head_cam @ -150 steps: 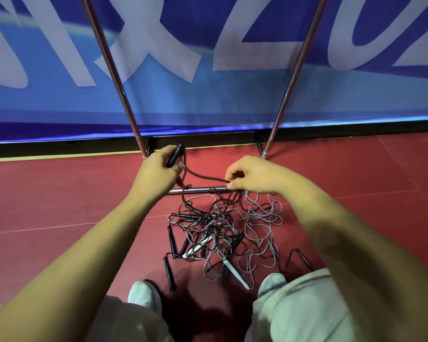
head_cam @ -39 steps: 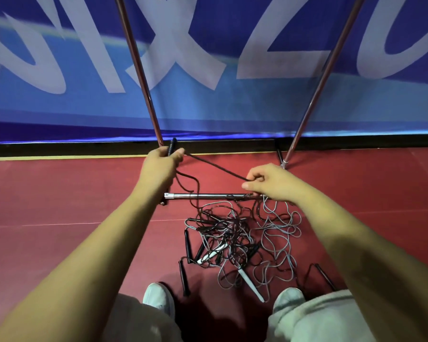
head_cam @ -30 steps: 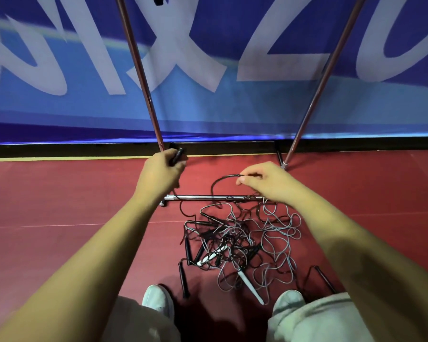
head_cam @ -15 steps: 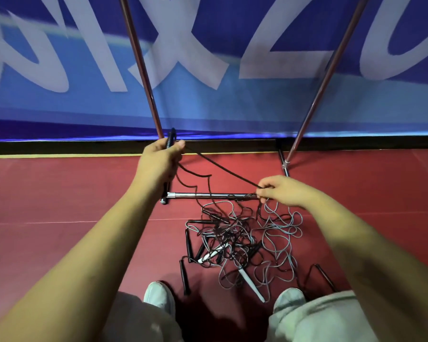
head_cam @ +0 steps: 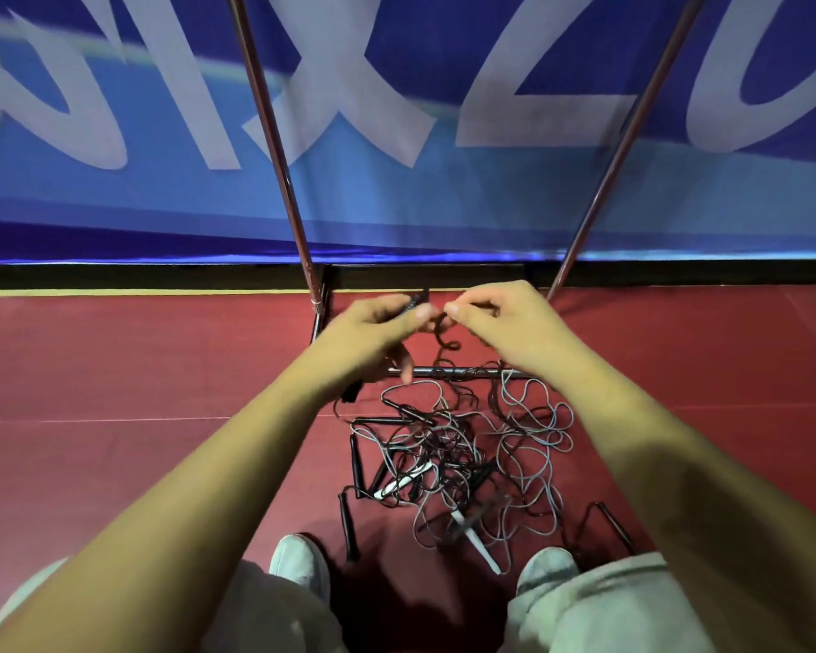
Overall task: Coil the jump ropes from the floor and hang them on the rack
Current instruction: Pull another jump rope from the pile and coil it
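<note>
A tangled pile of black and grey jump ropes (head_cam: 462,459) lies on the red floor in front of my shoes. My left hand (head_cam: 373,337) grips a black rope handle (head_cam: 413,301) with loops of black cord hanging from it. My right hand (head_cam: 505,322) pinches the same black cord (head_cam: 444,339) right next to the left hand's fingertips. The cord curls down from both hands to the pile. The rack's two metal uprights (head_cam: 274,148) rise behind my hands, and its low crossbar (head_cam: 458,371) lies under the cord.
A blue banner with large white letters (head_cam: 396,110) hangs along the wall behind the rack. Black and white handles (head_cam: 349,525) stick out of the pile. My two light shoes (head_cam: 300,560) stand close to the pile's near side.
My right hand has risen from near the crossbar and come in beside my left hand, carrying the black cord with it. The stretched cord between the hands is now a small loop.
</note>
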Demonstrator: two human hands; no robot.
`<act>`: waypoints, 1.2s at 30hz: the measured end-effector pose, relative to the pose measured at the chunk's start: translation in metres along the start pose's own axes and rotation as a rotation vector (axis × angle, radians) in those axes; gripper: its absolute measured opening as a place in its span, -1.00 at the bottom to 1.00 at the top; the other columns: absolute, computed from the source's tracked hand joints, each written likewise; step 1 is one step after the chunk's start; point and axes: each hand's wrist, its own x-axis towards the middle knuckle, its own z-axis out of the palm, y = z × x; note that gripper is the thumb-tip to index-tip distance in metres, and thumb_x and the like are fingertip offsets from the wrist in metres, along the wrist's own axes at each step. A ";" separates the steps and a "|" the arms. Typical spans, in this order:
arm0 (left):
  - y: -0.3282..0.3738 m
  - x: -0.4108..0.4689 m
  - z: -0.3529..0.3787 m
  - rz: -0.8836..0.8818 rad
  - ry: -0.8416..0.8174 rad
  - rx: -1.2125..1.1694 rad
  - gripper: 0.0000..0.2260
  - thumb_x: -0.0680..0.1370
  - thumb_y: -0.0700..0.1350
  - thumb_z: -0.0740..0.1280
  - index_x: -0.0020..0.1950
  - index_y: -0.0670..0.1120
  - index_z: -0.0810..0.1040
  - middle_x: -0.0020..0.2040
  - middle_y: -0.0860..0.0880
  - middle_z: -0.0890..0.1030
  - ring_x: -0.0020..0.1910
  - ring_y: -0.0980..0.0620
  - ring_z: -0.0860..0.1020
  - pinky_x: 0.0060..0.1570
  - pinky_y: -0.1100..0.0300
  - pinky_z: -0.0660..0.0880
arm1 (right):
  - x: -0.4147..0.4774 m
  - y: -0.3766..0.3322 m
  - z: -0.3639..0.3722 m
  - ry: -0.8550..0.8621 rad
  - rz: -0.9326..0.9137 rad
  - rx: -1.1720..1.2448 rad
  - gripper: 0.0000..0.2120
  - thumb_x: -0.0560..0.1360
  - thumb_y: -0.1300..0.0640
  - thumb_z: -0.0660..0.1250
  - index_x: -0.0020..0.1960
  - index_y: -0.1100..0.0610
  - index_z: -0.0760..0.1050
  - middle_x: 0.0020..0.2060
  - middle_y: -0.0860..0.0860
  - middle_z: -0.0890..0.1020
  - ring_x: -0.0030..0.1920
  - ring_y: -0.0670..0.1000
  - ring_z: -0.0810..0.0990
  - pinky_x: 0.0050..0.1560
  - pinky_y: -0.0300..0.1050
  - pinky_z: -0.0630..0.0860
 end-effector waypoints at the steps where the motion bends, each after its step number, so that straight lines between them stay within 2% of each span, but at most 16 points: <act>1: -0.002 0.000 0.001 -0.005 -0.040 0.043 -0.82 0.63 -0.06 0.29 0.08 -0.16 0.57 -0.24 0.04 0.66 -0.53 0.11 0.44 -0.56 0.33 0.21 | 0.000 0.002 0.001 -0.007 0.009 0.015 -0.82 0.57 0.13 0.35 -0.15 0.16 0.66 -0.64 -0.24 0.43 -0.55 -0.23 0.39 -0.46 -0.39 0.22; 3: -0.007 0.003 0.000 -0.003 -0.032 0.073 -0.84 0.61 -0.06 0.32 -0.08 -0.15 0.53 -0.37 -0.03 0.46 -0.54 0.12 0.30 -0.55 0.30 0.17 | 0.000 0.010 0.001 -0.098 0.038 0.045 -0.79 0.54 0.03 0.38 -0.22 0.09 0.63 -0.57 -0.14 0.42 -0.52 -0.16 0.29 -0.43 -0.24 0.21; 5: -0.006 0.007 -0.002 -0.002 0.038 -0.044 -0.80 0.63 -0.12 0.29 -0.19 -0.12 0.44 -0.39 -0.05 0.35 -0.54 0.12 0.21 -0.54 0.29 0.09 | -0.001 0.024 0.000 -0.279 0.113 -0.014 -0.74 0.52 -0.05 0.40 -0.27 0.08 0.57 -0.48 -0.05 0.49 -0.44 -0.06 0.36 -0.37 -0.16 0.27; 8: 0.001 0.010 -0.016 0.010 0.248 -0.391 -0.79 0.66 -0.18 0.21 -0.18 -0.06 0.36 -0.36 -0.01 0.35 -0.56 0.15 0.21 -0.58 0.35 0.08 | -0.003 0.055 -0.007 -0.554 0.263 -0.308 -0.72 0.54 -0.07 0.36 -0.22 0.11 0.60 -0.41 -0.04 0.59 -0.42 -0.10 0.40 -0.32 -0.19 0.34; 10: 0.000 0.014 -0.036 0.010 0.393 -0.476 -0.83 0.66 -0.17 0.21 -0.14 -0.07 0.37 -0.33 -0.01 0.36 -0.56 0.14 0.25 -0.58 0.34 0.13 | -0.004 0.078 -0.011 -0.608 0.338 -0.383 -0.72 0.56 -0.08 0.33 -0.18 0.08 0.63 -0.26 0.03 0.68 -0.31 -0.02 0.50 -0.17 -0.08 0.45; 11: -0.003 0.015 -0.045 0.007 0.463 -0.350 -0.84 0.65 -0.15 0.23 -0.13 -0.09 0.41 -0.33 -0.02 0.39 -0.54 0.11 0.30 -0.54 0.31 0.17 | -0.004 0.085 -0.014 -0.577 0.356 -0.364 -0.75 0.57 -0.05 0.31 -0.16 0.06 0.63 -0.20 0.02 0.71 -0.23 0.08 0.57 -0.07 0.00 0.50; 13: -0.019 0.014 -0.060 -0.016 0.583 0.262 -0.86 0.62 -0.09 0.29 -0.09 -0.10 0.54 -0.25 -0.07 0.52 -0.39 -0.03 0.49 -0.39 0.19 0.35 | -0.002 0.087 -0.016 -0.449 0.345 -0.284 -0.79 0.61 0.05 0.26 -0.12 0.05 0.62 -0.27 -0.01 0.71 -0.16 0.23 0.61 -0.07 -0.05 0.48; 15: -0.029 0.011 -0.059 -0.010 0.620 0.725 -0.85 0.60 -0.05 0.34 0.02 -0.11 0.63 -0.01 -0.11 0.58 -0.13 -0.12 0.59 -0.15 0.10 0.48 | 0.001 0.075 -0.013 -0.353 0.301 -0.193 -0.80 0.64 0.12 0.22 -0.04 0.10 0.60 -0.47 -0.03 0.59 -0.31 0.13 0.59 -0.25 -0.18 0.44; 16: -0.029 0.010 -0.054 0.004 0.580 0.745 -0.85 0.59 -0.07 0.36 0.06 -0.11 0.64 0.04 -0.11 0.60 -0.09 -0.11 0.60 -0.10 0.09 0.50 | 0.003 0.067 -0.010 -0.328 0.273 -0.166 -0.81 0.64 0.13 0.21 -0.01 0.11 0.60 -0.51 -0.06 0.51 -0.39 0.03 0.56 -0.32 -0.19 0.42; 19: -0.018 0.007 -0.030 0.034 0.320 0.420 -0.88 0.58 -0.16 0.38 0.10 -0.09 0.64 -0.12 -0.15 0.65 -0.28 0.00 0.63 -0.25 0.26 0.49 | 0.004 0.040 0.003 -0.323 0.145 -0.183 -0.84 0.61 0.10 0.27 -0.02 0.03 0.63 -0.48 -0.09 0.46 -0.50 -0.16 0.40 -0.35 -0.19 0.36; 22: -0.009 -0.002 -0.005 0.041 0.083 0.270 -0.84 0.62 -0.14 0.33 0.17 -0.10 0.61 -0.24 0.03 0.60 -0.38 0.12 0.58 -0.43 0.45 0.39 | 0.006 0.019 0.013 -0.281 0.062 -0.091 -0.83 0.59 0.09 0.28 -0.08 0.00 0.64 -0.52 -0.09 0.42 -0.47 -0.07 0.38 -0.38 -0.15 0.31; 24: -0.009 -0.006 0.007 0.033 -0.008 0.281 -0.85 0.63 -0.09 0.31 0.11 -0.12 0.62 -0.34 0.12 0.56 -0.51 0.23 0.48 -0.49 0.47 0.31 | 0.007 0.012 0.012 -0.214 0.032 -0.052 -0.82 0.59 0.12 0.28 -0.13 0.04 0.61 -0.53 -0.08 0.42 -0.50 -0.07 0.37 -0.39 -0.14 0.32; 27: -0.009 -0.002 0.011 -0.040 0.021 0.186 -0.81 0.63 -0.06 0.30 -0.10 -0.12 0.57 -0.47 0.11 0.50 -0.56 0.17 0.37 -0.55 0.36 0.22 | 0.006 0.013 0.006 -0.205 0.061 0.025 -0.81 0.60 0.15 0.28 -0.17 0.10 0.59 -0.52 0.00 0.40 -0.53 -0.09 0.36 -0.44 -0.24 0.33; 29: -0.007 0.003 0.008 -0.065 0.073 -0.035 -0.77 0.64 -0.09 0.28 -0.21 -0.10 0.49 -0.42 -0.02 0.45 -0.53 0.07 0.32 -0.57 0.32 0.14 | 0.005 0.023 0.002 -0.256 0.109 -0.019 -0.81 0.60 0.14 0.29 -0.15 0.13 0.61 -0.49 0.03 0.46 -0.49 -0.09 0.43 -0.41 -0.27 0.37; 32: -0.005 0.007 0.000 -0.041 0.175 -0.285 -0.76 0.64 -0.13 0.26 -0.23 -0.08 0.46 -0.34 -0.08 0.42 -0.52 0.08 0.26 -0.56 0.33 0.09 | 0.005 0.039 0.000 -0.364 0.179 -0.150 -0.83 0.56 0.07 0.33 -0.17 0.06 0.60 -0.37 -0.01 0.63 -0.32 -0.06 0.55 -0.19 -0.12 0.49; 36: -0.003 0.009 -0.023 -0.020 0.341 -0.571 -0.81 0.65 -0.17 0.21 -0.18 -0.07 0.40 -0.33 0.00 0.42 -0.54 0.15 0.24 -0.60 0.35 0.11 | 0.001 0.057 -0.003 -0.514 0.263 -0.366 -0.84 0.56 0.06 0.33 -0.18 0.05 0.55 -0.36 -0.08 0.52 -0.32 -0.07 0.42 -0.25 -0.14 0.35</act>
